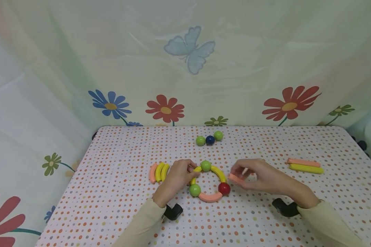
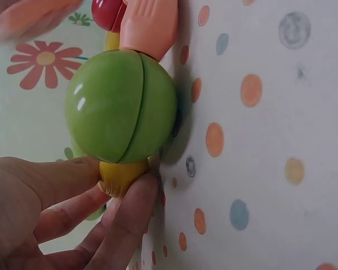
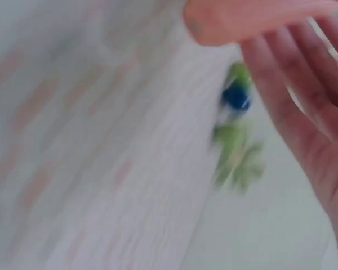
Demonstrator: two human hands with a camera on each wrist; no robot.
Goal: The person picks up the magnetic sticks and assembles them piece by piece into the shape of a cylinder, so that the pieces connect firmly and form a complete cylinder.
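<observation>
A ring of balls and curved rods lies on the table in the head view. It has a green ball (image 1: pixel 205 166) at its far side, another green ball (image 1: pixel 195 190) near left, a red ball (image 1: pixel 224 188) near right, a curved yellow rod (image 1: pixel 218 173) on the right and a curved salmon rod (image 1: pixel 210 197) in front. My left hand (image 1: pixel 178 175) pinches the ring's left yellow rod (image 2: pixel 123 177) just beside the near-left green ball. Right of the ring, my right hand (image 1: pixel 259 175) holds a loose salmon rod (image 1: pixel 236 178) between thumb and fingers.
Left of my left hand lie a curved salmon rod (image 1: pixel 153 173) and curved yellow rods (image 1: pixel 159 172). Two green balls and a dark blue ball (image 1: pixel 210 140) sit near the table's far edge. At right are a straight salmon rod (image 1: pixel 303 162) and a straight yellow rod (image 1: pixel 306 168).
</observation>
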